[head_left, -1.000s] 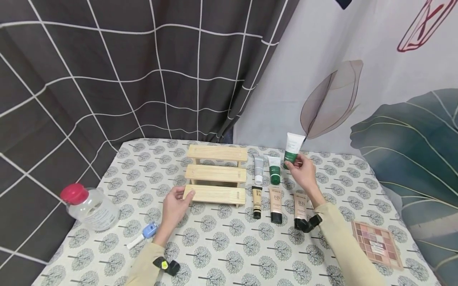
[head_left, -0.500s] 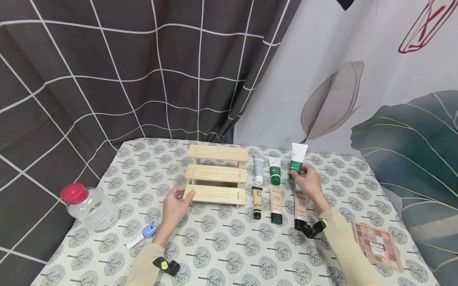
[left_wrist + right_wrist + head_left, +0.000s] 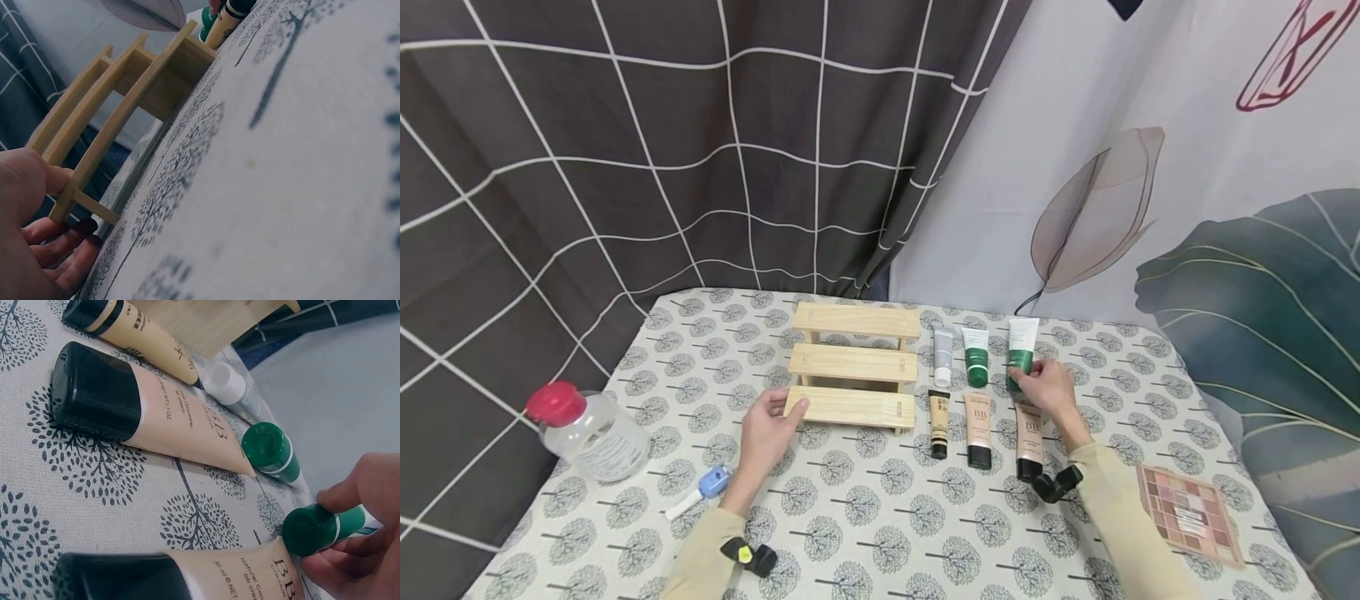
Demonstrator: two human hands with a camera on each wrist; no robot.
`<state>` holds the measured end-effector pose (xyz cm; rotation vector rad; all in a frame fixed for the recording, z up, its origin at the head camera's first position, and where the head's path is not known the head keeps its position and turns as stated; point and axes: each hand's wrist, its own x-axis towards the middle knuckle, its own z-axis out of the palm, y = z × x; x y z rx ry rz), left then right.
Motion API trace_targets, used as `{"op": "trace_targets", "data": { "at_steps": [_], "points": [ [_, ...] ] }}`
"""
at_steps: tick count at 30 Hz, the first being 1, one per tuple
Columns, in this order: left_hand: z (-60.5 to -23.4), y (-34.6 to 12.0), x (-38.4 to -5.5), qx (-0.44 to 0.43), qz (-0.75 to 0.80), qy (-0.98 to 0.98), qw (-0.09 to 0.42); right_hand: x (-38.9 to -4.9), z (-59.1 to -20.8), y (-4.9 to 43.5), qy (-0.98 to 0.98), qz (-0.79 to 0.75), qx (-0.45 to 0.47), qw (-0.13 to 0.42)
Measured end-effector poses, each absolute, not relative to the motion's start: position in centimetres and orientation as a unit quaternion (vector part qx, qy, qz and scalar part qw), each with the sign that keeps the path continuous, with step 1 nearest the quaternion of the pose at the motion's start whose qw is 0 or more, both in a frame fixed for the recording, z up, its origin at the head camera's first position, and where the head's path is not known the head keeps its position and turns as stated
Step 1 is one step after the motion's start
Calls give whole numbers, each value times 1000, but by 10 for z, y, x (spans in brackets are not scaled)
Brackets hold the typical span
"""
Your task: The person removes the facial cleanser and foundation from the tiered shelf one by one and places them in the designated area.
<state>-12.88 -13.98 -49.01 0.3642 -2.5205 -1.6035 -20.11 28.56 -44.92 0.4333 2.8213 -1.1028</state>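
Note:
My left hand [image 3: 769, 433] holds the left end of the lowest tier of a three-tier wooden stand [image 3: 850, 407]; in the left wrist view the thumb lies over the board and the fingers curl beneath it. At the right, my right hand [image 3: 1047, 387] pinches a white and green tube [image 3: 1022, 337] near its green cap [image 3: 309, 530], the cap end toward me. Left of it lie a matching green and white tube [image 3: 976, 357] and a grey tube [image 3: 942, 357]. In front are two beige BB cream tubes [image 3: 978, 429] [image 3: 1030, 437] and a smaller gold tube [image 3: 938, 423] with black caps.
A clear bottle with a red lid [image 3: 602, 437] stands at the left edge of the table. Near my left forearm lies a small blue and white bottle [image 3: 700, 492]. A makeup palette [image 3: 1191, 515] lies right of my right sleeve. Curtains hang behind the table.
My right hand has moved slightly right and lowered the white and green tube toward the tabletop, into line with the other back tubes. My left hand stays on the stand.

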Motion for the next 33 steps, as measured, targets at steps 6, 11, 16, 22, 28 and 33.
{"op": "trace_targets", "data": {
  "at_steps": [6,11,16,22,28,33],
  "points": [
    [-488,-138,-130,126,-534,-834,59,-203,-449,287,932,-330,139,57],
    [-488,-136,-131,120,-536,-834,54,-204,-447,288,946,-292,134,56],
    [-489,-137,-131,119,-533,-836,51,-205,-447,289,946,-288,132,69],
    [-487,-136,-131,121,-527,-839,58,-204,-444,289,952,-270,129,64],
    [-487,-139,-131,105,-512,-851,57,-203,-440,293,952,-267,125,76],
    [-481,-144,-130,71,-485,-871,33,-196,-437,294,954,-268,112,77]
  ]
}}
